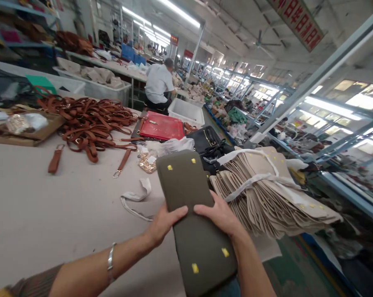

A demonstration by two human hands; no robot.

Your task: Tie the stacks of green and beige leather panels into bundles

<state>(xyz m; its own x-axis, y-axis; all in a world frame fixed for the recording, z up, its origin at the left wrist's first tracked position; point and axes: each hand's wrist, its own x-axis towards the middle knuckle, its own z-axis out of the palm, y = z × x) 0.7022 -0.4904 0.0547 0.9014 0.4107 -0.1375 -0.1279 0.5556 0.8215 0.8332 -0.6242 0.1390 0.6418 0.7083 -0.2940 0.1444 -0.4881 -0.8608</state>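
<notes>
A long olive-green panel stack [197, 231] with rounded corners and small yellow tabs near its ends is held over the table's edge. My left hand [164, 222] grips its left side, thumb lying on top. On the opposite side my right hand [221, 214] holds it, with its thumb pointing toward the other thumb. The fingers under the panels are mostly hidden. A white strip [138, 194] lies on the table just beyond my left hand. To the right, beige panels [266, 194] are tied in bundles with white bands.
Brown straps [90, 123] with metal rings are heaped on the table [50, 214]. Behind are a red tray [162, 126], a black bag [205, 144], a bag of gold hardware [147, 161] and an open carton [28, 138]. A person [158, 84] in white sits further back.
</notes>
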